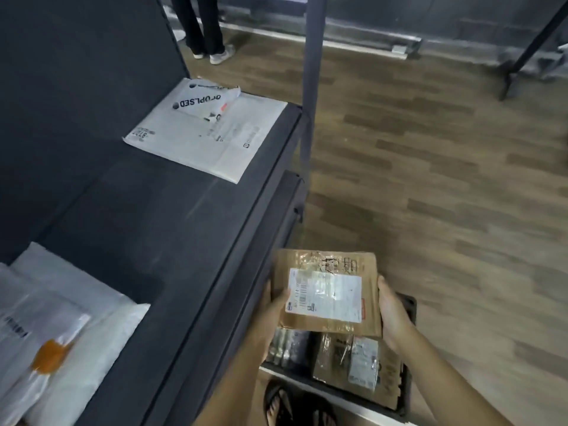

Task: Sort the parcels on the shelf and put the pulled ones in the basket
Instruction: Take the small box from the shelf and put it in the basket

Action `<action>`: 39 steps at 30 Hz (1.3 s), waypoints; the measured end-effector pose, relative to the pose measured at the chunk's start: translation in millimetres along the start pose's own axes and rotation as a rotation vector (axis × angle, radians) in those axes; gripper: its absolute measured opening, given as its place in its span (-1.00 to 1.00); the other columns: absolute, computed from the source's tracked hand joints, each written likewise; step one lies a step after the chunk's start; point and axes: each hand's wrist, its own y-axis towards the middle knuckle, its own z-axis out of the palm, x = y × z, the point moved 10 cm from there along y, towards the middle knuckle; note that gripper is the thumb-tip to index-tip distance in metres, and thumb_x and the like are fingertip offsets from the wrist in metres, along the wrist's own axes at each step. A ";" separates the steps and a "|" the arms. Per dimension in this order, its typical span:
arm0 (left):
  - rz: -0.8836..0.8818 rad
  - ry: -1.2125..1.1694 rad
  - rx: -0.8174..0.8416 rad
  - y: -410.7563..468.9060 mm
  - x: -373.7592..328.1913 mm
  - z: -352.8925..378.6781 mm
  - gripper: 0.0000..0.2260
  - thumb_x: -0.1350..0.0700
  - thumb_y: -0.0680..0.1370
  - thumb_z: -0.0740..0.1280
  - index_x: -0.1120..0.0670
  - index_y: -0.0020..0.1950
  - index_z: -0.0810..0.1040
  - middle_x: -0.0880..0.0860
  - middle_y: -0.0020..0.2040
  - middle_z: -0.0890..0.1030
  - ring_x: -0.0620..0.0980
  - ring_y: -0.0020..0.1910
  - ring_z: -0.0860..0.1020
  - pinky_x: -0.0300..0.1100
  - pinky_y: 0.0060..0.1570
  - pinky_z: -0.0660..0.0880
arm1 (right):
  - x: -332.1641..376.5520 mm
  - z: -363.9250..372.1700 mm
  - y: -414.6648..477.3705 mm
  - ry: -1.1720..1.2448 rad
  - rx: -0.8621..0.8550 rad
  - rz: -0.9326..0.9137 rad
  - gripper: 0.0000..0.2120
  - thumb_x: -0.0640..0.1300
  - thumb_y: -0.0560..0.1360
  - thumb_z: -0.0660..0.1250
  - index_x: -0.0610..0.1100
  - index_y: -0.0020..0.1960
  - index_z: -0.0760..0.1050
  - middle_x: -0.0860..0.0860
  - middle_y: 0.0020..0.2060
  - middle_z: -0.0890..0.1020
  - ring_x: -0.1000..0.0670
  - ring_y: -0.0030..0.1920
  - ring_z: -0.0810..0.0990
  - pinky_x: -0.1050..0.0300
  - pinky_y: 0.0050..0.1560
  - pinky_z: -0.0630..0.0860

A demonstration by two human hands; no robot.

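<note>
I hold a flat brown cardboard parcel (325, 293) with a white label over the black basket (407, 358) on the floor. My left hand (275, 305) grips its left edge, thumb on top. My right hand (392, 315) grips its right edge. In the basket lie a brown parcel (353, 367) and a dark packet (287, 345). On the dark shelf (172, 216) to the left lies a white mailer (209, 130) with black print at the far end. A pile of white plastic parcels (61, 333), one with an orange patch, sits at the near left.
A grey upright post (310, 87) of the shelf stands at its right corner. Another person's legs and shoes (209, 41) are on the wooden floor behind the shelf. A black stand leg (522, 56) slants at far right. My sandalled feet (295, 407) are by the basket.
</note>
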 end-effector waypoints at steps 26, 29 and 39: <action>-0.166 0.429 -0.185 261.2 212.4 -42.8 -0.58 0.14 0.61 0.20 0.02 0.47 0.26 0.07 0.17 0.58 0.08 0.11 0.58 0.04 0.15 0.52 | -157.2 58.0 271.2 0.063 0.151 -0.002 -0.45 0.27 0.58 -0.04 -0.05 0.36 0.36 -0.08 0.08 0.65 -0.05 -0.02 0.68 0.20 -0.27 0.59; -0.133 0.457 -0.229 272.4 213.6 -41.7 -0.60 0.18 0.58 0.22 0.07 0.43 0.34 0.10 0.13 0.60 0.06 -0.01 0.59 0.00 0.04 0.55 | -157.0 55.9 275.8 0.037 0.101 0.017 -0.52 0.18 0.61 -0.02 -0.02 0.44 0.20 -0.04 0.03 0.58 0.00 -0.09 0.62 0.27 -0.39 0.53; -0.136 0.617 -0.213 317.0 251.9 -29.7 -0.54 0.17 0.58 0.20 0.08 0.48 0.26 0.15 0.36 0.45 0.16 0.28 0.48 0.14 0.23 0.45 | -195.1 49.6 325.5 -0.099 -0.001 0.297 -0.48 -0.20 0.57 0.20 -0.18 0.46 0.07 -0.23 0.17 0.47 -0.21 0.11 0.53 -0.11 0.14 0.52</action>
